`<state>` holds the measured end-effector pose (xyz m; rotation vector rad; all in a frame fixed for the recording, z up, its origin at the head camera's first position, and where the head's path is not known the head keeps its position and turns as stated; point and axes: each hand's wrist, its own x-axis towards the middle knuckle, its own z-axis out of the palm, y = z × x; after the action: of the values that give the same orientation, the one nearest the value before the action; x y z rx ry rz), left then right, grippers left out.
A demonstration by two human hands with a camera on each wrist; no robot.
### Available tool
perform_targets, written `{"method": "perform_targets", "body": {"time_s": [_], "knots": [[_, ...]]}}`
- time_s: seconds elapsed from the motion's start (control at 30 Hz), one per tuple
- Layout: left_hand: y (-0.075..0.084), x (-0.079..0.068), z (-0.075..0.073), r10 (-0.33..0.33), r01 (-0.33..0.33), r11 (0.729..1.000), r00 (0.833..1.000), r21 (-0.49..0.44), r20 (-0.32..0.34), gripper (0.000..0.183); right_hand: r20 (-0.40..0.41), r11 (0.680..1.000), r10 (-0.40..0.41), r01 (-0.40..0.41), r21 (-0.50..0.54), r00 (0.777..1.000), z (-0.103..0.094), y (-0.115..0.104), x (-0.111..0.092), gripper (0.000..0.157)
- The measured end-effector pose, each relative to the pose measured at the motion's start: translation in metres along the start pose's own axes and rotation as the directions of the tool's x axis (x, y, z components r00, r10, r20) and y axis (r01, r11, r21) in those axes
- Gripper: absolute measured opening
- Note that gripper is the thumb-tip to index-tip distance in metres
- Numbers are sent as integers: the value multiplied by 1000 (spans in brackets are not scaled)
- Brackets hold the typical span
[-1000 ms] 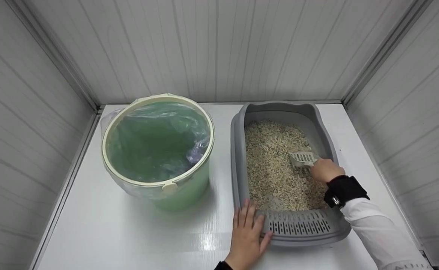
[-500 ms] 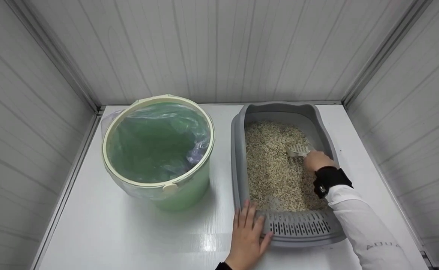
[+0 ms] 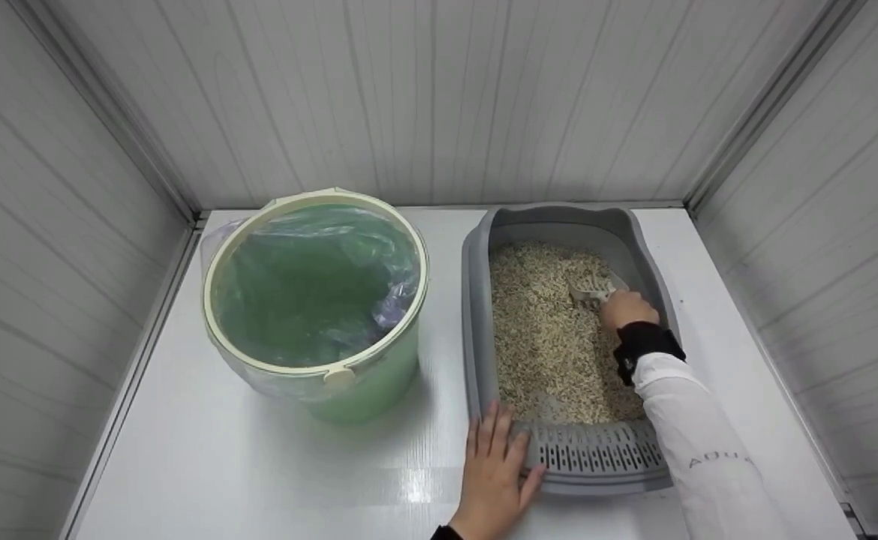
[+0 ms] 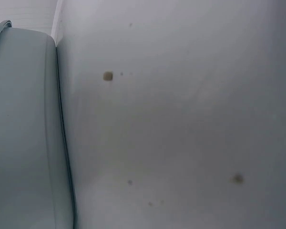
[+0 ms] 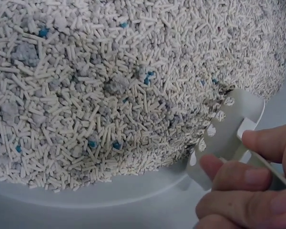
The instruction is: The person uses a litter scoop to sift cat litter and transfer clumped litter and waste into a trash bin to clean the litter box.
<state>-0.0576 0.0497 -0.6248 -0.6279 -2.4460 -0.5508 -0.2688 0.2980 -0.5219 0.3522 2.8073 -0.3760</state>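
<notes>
A grey litter box (image 3: 472,337) holds pale pellet litter (image 3: 540,337). My right hand (image 3: 628,309) grips the handle of a slotted, off-white litter scoop (image 3: 589,289), whose head is down in the litter near the box's right wall. In the right wrist view, the fingers (image 5: 238,179) curl round the handle, and litter covers the scoop's (image 5: 250,102) front edge. Greyish clumps and blue bits show among the pellets there. My left hand (image 3: 493,472) rests, fingers extended, on the front left corner of the box. The left wrist view shows only the box's outer wall (image 4: 24,124) and the tabletop.
A green bucket (image 3: 368,397) with a cream rim stands to the left of the box, lined with a clear plastic bag (image 3: 349,225). Grey panels (image 3: 446,97) close off the back and both sides of the white table (image 3: 206,465). A few crumbs (image 4: 107,76) lie beside the box.
My right hand has moved forward and left with the scoop, and the scoop's head has sunk lower into the litter. The left hand has stayed in place.
</notes>
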Motion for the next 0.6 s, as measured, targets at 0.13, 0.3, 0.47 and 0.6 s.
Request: {"method": "perform_targets", "body": {"time_s": [0.13,0.3,0.47,0.6], "knots": [[0,0,-1,-4,4,1000,1000,5,16,39,-9,999,11,-11,32,1000,-4,0,4,39],[-1,-1,-1,-7,7,1000,1000,1,18,39,-19,998,28,-27,61,999,-3,-4,7,41],[-1,-1,0,-2,2,1000,1000,2,8,41,-31,997,6,-4,72,1000,5,-11,9,40],[-1,-1,0,0,0,1000,1000,1,5,41,-36,988,-150,148,-51,988,52,19,74,39]]}}
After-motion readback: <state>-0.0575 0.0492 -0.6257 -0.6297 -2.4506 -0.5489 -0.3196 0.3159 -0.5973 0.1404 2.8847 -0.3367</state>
